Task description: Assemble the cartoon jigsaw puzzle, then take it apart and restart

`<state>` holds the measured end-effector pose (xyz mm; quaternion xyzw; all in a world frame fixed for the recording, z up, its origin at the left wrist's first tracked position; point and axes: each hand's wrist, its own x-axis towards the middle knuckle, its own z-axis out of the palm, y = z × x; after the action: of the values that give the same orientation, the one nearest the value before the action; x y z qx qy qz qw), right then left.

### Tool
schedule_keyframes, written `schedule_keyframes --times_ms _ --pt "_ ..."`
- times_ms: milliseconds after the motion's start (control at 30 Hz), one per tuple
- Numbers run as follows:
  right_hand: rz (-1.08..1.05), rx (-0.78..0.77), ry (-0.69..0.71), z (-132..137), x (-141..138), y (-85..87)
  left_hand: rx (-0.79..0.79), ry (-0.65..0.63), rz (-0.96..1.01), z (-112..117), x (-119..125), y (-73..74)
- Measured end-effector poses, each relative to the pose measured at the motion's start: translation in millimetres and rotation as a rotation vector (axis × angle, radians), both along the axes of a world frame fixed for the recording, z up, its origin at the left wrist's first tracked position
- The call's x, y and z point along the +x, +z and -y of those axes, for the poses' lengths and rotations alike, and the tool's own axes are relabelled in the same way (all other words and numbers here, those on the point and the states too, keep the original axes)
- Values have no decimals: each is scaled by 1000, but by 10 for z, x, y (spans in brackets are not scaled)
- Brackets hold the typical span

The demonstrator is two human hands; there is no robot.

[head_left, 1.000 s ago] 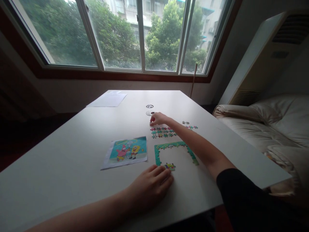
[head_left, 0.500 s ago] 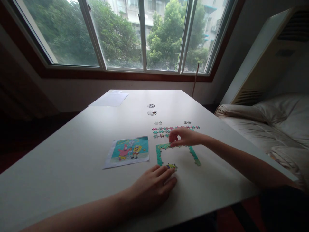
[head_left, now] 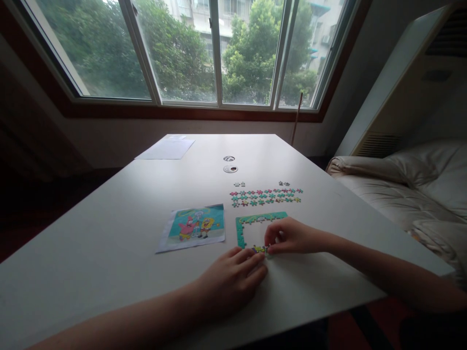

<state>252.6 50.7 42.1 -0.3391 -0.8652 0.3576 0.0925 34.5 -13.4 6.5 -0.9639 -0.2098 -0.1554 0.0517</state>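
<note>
A jigsaw border (head_left: 240, 232), mostly green, lies on the white table; its right side is largely hidden behind my right hand (head_left: 294, 236). That hand pinches a small puzzle piece (head_left: 268, 253) at the lower edge, right beside the joined yellow-and-purple pieces (head_left: 258, 249). My left hand (head_left: 233, 278) rests palm down, fingers stretched out, their tips touching the lower edge of the border. Above the border, loose puzzle pieces (head_left: 260, 196) lie in several rows. A cartoon reference picture (head_left: 199, 224) on paper sits to the left.
Two small round items (head_left: 230, 169) lie farther back on the table (head_left: 109, 233). White paper (head_left: 166, 148) lies at the far left corner. A pale sofa (head_left: 386, 180) stands along the right side, and a window (head_left: 219, 53) is beyond the table.
My right hand has moved from the border's top edge down to its lower edge, uncovering the loose pieces' rows. My left hand has stayed almost in place.
</note>
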Motion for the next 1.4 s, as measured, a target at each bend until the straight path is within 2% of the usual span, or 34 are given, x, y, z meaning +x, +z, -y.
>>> schedule_keyframes --times_ms 133,567,900,1067,1233,1400 --pt "7 75 -27 6 -9 -18 -5 -4 3 -2 4 -1" --pt "46 128 -40 -7 -19 -61 -39 1 -10 3 18 34" --pt "70 165 -18 -122 88 14 1 -6 -2 0 0 -5" --pt "43 311 -176 -374 293 39 -1 -36 -33 -13 12 60" --pt "111 503 -484 -822 673 29 -21 -37 -7 -34 51 99" --pt "210 491 -640 -1220 948 -56 -72 -47 -2 -48 82 81"
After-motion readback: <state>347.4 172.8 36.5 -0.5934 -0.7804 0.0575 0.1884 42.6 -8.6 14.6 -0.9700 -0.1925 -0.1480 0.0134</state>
